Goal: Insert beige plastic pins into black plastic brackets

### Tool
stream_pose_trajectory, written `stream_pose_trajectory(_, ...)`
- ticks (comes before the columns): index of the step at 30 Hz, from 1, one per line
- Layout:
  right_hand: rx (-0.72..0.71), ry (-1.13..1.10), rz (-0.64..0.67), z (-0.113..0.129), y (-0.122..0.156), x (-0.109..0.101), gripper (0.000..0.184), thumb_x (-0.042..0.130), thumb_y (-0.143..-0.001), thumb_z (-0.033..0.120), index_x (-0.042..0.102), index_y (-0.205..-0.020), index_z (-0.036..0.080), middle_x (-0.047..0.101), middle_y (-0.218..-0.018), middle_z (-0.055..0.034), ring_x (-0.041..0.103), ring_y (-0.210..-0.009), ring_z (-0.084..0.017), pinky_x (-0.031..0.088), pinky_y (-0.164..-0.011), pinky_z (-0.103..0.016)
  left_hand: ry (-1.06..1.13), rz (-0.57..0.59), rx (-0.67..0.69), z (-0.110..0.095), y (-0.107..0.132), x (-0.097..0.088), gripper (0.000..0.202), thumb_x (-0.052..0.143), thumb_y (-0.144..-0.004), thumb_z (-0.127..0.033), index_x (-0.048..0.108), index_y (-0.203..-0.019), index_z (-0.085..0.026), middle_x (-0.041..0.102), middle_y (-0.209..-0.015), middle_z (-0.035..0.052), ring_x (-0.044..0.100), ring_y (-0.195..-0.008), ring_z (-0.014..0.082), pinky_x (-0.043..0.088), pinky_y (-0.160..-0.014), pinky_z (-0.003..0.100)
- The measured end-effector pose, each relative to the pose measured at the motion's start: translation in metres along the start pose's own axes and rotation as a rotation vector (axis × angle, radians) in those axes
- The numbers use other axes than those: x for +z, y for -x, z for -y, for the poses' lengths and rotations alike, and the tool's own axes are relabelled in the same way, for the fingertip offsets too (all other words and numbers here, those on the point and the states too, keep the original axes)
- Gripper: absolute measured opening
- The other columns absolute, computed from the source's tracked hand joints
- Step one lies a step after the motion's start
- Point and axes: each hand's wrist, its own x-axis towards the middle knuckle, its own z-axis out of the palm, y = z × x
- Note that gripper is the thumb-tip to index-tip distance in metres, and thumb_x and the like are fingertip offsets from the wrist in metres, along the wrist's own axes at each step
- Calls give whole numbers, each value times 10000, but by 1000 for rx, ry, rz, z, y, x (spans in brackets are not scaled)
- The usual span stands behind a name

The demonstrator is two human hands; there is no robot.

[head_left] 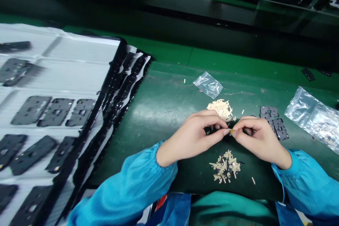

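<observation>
Left hand: in the head view, my left hand [194, 134] has thumb and forefinger pinched nearly together at the tips, on one end of the piece.
Right hand: my right hand [258, 139] meets it from the other side, thumb and forefinger closed on the piece too.
Piece: the tiny yellowish piece [231, 131] sits right between my fingertips, held above the bench [137, 116].
Handling: I judge it very light, thin and easily bent or lost; best taken by its edges with the fingertip pads, pressing gently.
Far pile: pale strips [221, 107] lie heaped just beyond my hands.
Near pile: more strips mixed with dark bits [225, 167] lie on my side of the hands, with a loose strip [253, 180] to the right.
Bags: a small bag [208, 84] lies beyond the far pile; a filled bag [315, 120] lies off to the right of my right hand.
Plates: black plates [281, 129] lie just past my right hand; a tray [82, 74] of similar parts stands well left.
Hard to see: my fingertips cover most of the piece, so its outline is unclear; my right hand hides part of the plates; filled bag and tray are cut off.
</observation>
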Motion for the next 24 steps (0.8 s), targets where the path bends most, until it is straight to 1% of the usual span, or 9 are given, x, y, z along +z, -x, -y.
stream_pose_trajectory(2, -55, 58, -55, 0, 0, 1, 112, 662, -859, 145, 729, -783, 192, 643, -681, 15, 542, -603, -113, 399, -567, -265, -63, -90, -57, 0, 1, 4, 139, 690, -920, -243, 743, -807, -179, 647, -725, 3, 611, -689, 144, 481, -650, 278)
stream_pose_trajectory(3, -85, 97, -75, 0, 1, 1, 111, 657, -864, 144, 730, -793, 190, 653, -693, 9, 569, -623, -119, 419, -589, -272, -65, -98, -67, -1, 1, 6, 141, 684, -919, -235, 747, -806, -180, 646, -713, 0, 610, -679, 141, 478, -643, 276)
stream_pose_trajectory(6, -158, 192, -85, 1, 2, 3, 116, 642, -876, 140, 730, -815, 185, 677, -723, -5, 613, -660, -133, 462, -641, -294, 27, -13, -37, -3, 2, 7, 149, 627, -940, -183, 770, -899, -180, 713, -791, 11, 662, -742, 141, 507, -689, 269)
stream_pose_trajectory(8, -178, 223, -72, 1, 3, 4, 120, 634, -881, 141, 728, -819, 183, 691, -738, -11, 623, -664, -138, 475, -649, -304, 55, 17, -17, -5, 3, 6, 165, 611, -941, -166, 776, -947, -177, 744, -858, 24, 685, -789, 149, 524, -713, 270)
stream_pose_trajectory(10, -192, 243, -58, 2, 4, 4, 125, 629, -887, 146, 725, -815, 183, 697, -741, -14, 628, -663, -145, 480, -646, -313, 41, 17, -1, -5, 4, 6, 165, 618, -941, -176, 783, -949, -174, 751, -867, 31, 689, -792, 156, 529, -703, 272)
stream_pose_trajectory(13, -226, 266, -48, 3, 4, 5, 134, 624, -901, 163, 722, -813, 184, 695, -738, -19, 627, -656, -152, 480, -643, -325, 7, -10, 45, -5, 5, 6, 170, 625, -951, -200, 790, -920, -175, 740, -809, 30, 679, -745, 156, 524, -667, 270)
stream_pose_trajectory(17, -188, 221, -26, 4, 4, 3, 138, 625, -899, 160, 721, -806, 195, 681, -732, -16, 621, -660, -152, 479, -642, -325, 4, -6, 91, -4, 5, 6, 184, 618, -962, -199, 791, -902, -186, 735, -780, 28, 668, -709, 153, 523, -645, 267)
stream_pose_trajectory(20, -134, 146, -11, 4, 3, 2, 137, 632, -888, 149, 722, -804, 208, 679, -732, -7, 618, -651, -145, 475, -624, -311, 44, 0, 86, -6, 4, 5, 186, 614, -963, -185, 797, -930, -192, 742, -788, 28, 679, -723, 156, 530, -653, 269)
stream_pose_trajectory(24, -133, 118, -14, 4, 3, 1, 134, 639, -882, 141, 726, -801, 204, 672, -725, -3, 612, -650, -139, 470, -622, -300, 59, -21, 82, -6, 4, 5, 178, 628, -954, -183, 805, -939, -186, 727, -751, 26, 661, -685, 153, 523, -635, 270)
